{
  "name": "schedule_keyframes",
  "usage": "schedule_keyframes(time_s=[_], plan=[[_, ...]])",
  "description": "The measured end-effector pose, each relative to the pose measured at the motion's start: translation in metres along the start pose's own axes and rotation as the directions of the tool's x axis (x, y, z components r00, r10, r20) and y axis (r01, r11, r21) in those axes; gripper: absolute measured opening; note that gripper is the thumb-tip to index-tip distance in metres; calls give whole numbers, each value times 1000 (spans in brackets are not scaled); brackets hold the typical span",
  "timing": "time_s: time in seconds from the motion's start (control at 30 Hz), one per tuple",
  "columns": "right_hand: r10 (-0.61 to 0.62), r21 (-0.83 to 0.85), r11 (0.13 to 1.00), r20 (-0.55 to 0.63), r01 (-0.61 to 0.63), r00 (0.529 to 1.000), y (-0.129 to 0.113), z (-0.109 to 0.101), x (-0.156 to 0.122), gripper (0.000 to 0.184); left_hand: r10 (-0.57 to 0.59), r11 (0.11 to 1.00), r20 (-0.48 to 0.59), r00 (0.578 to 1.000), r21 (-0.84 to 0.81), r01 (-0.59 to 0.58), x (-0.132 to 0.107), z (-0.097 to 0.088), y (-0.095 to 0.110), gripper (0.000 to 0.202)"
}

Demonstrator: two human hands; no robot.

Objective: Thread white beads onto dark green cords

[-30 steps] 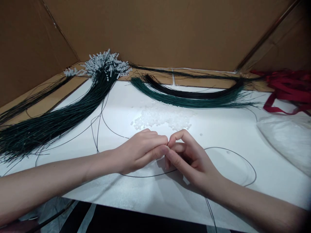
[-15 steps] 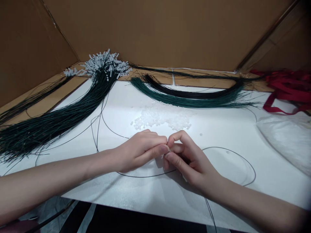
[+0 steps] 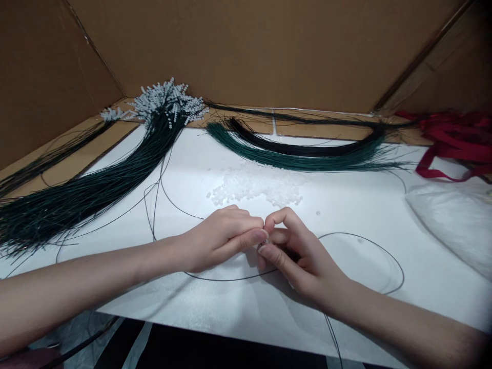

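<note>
My left hand [image 3: 226, 238] is closed, thumb and forefinger pinched together with their tips against my right hand's. My right hand [image 3: 298, 256] pinches at the same spot with its forefinger bent. Something tiny and whitish, apparently a bead, shows between the thumbs; the fingers cover most of it. A thin dark wire [image 3: 230, 280] curves beneath both hands and loops out past the right one; its end in my fingers is hidden. Just beyond the fingertips lies a scattered heap of small white beads [image 3: 255, 187].
At left rests a thick bundle of green wires [image 3: 115, 179] with white beaded tips [image 3: 165, 102]. Bare wires [image 3: 303, 156], green and black, lie behind the beads. Red ribbon [image 3: 457, 143] and a clear plastic bag [image 3: 453, 220] sit at right. Cardboard walls [image 3: 269, 51] surround the white board [image 3: 184, 307].
The thumbs have shifted very slightly, and a little more of the whitish bit shows between them. Everything else stays in place.
</note>
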State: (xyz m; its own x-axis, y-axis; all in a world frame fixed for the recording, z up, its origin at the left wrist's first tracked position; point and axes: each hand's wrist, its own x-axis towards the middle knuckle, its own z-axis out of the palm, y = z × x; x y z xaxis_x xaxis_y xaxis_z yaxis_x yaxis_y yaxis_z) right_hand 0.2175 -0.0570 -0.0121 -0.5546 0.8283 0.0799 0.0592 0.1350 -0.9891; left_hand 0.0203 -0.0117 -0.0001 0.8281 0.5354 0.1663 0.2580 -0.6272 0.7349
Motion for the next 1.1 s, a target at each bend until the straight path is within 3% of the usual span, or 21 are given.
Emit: schedule_keyframes(time_s=[0.5,1.1], plan=[[39,6,999,16,-39,999,0,0,0,13,28,996,-61,998,83,-23,-3,4,-6,36],[61,-12,998,9,-60,998,0,1,-2,18,48,998,-50,998,43,-45,-3,3,-5,34]])
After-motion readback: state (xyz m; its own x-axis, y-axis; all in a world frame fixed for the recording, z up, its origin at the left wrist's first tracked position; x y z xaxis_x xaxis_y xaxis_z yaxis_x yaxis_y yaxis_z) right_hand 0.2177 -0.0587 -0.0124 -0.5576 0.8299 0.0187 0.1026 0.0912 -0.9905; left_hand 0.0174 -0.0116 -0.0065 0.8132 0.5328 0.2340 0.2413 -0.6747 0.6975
